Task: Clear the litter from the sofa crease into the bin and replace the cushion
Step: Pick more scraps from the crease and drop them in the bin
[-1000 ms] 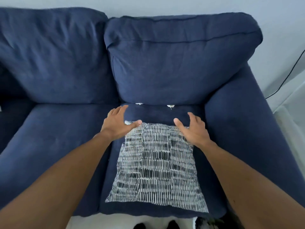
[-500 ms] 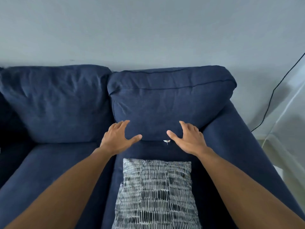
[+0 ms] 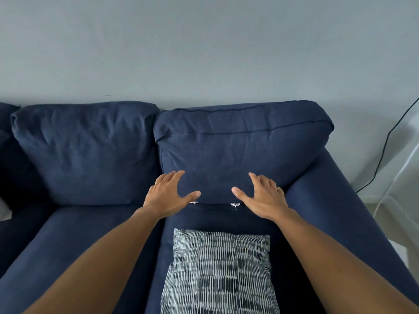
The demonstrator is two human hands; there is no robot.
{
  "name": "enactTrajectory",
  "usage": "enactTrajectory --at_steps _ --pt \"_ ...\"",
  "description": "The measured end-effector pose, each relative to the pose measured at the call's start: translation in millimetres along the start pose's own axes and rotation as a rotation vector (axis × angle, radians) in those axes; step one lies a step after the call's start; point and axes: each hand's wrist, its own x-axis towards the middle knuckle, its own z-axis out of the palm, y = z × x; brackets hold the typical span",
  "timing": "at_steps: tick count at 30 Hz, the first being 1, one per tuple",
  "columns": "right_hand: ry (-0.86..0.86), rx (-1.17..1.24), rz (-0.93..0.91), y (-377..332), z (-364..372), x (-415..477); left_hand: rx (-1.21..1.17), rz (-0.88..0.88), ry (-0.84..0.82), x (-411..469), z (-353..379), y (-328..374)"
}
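A dark blue sofa fills the view. Its right back cushion leans against the backrest. My left hand and my right hand are both spread open at the cushion's lower edge, a little apart from each other, holding nothing. In the crease below the cushion two small white scraps of litter show: one scrap between my hands and another scrap just under my left thumb. A black-and-white patterned throw pillow lies flat on the right seat, nearer to me. No bin is in view.
The left back cushion and left seat lie beside. The sofa's right armrest runs along my right forearm. A black cable hangs on the grey wall at the right, above pale floor.
The view has tilted up, showing more wall. Both hands have moved from the patterned pillow's far edge forward to the back cushion's lower edge.
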Motion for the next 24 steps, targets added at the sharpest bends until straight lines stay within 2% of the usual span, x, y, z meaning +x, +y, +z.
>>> enactTrajectory --at_steps 12,24 --pt "-0.067 0.014 -0.005 17 26 21 0.002 -0.047 -0.037 13 30 -3" --pt "-0.19 0.013 0.041 60 125 59 0.111 -0.06 -0.091 45 132 -28"
